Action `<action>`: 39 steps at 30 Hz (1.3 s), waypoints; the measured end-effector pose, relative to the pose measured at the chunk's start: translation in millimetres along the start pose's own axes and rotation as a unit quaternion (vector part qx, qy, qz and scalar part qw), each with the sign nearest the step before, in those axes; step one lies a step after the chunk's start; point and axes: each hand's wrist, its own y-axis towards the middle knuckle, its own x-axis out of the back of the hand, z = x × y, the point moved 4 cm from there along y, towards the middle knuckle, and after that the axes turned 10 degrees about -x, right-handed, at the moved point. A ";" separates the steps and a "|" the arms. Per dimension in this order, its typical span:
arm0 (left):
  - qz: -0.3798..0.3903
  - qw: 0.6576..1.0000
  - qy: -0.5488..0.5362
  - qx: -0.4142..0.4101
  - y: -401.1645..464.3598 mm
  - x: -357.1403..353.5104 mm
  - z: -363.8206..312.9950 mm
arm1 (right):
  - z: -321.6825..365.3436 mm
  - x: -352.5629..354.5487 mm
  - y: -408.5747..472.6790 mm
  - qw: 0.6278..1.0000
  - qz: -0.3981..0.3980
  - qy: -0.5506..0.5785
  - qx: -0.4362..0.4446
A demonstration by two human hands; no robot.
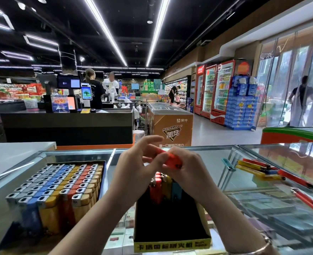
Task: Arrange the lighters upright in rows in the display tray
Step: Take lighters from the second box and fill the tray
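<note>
A black display tray (170, 223) with a yellow front label stands on the glass counter in front of me. At its far end a few lighters (164, 189) stand upright: red, yellow and blue. Both hands hover just above them. My right hand (188, 168) grips a red lighter (172, 160) held roughly level. My left hand (135, 162) touches the same lighter with its fingertips, the other fingers spread. Loose lighters (258, 169), yellow, red and one teal, lie on the glass to the right.
A full tray of upright lighters (60, 184) in grey, blue, yellow, red and tan rows sits to the left. Another red lighter (310, 201) lies at the far right. Beyond the counter are a checkout desk (67, 126), an orange freezer (170, 124) and people.
</note>
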 end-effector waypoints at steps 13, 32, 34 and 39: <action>0.076 0.997 -0.002 0.009 -7.8 24.6 8.1 | -41.8 -11.2 4.0 0.952 0.158 0.073 -0.252; 0.212 0.953 0.192 -0.094 -15.5 4.2 -0.9 | -39.6 -11.2 2.6 0.953 0.162 0.071 -0.244; 0.211 0.953 0.195 -0.093 -15.0 7.4 0.9 | -39.5 -11.3 2.4 0.954 0.161 0.069 -0.244; 0.230 0.946 0.206 -0.096 -14.1 8.5 0.9 | -39.5 -11.5 2.7 0.953 0.162 0.069 -0.245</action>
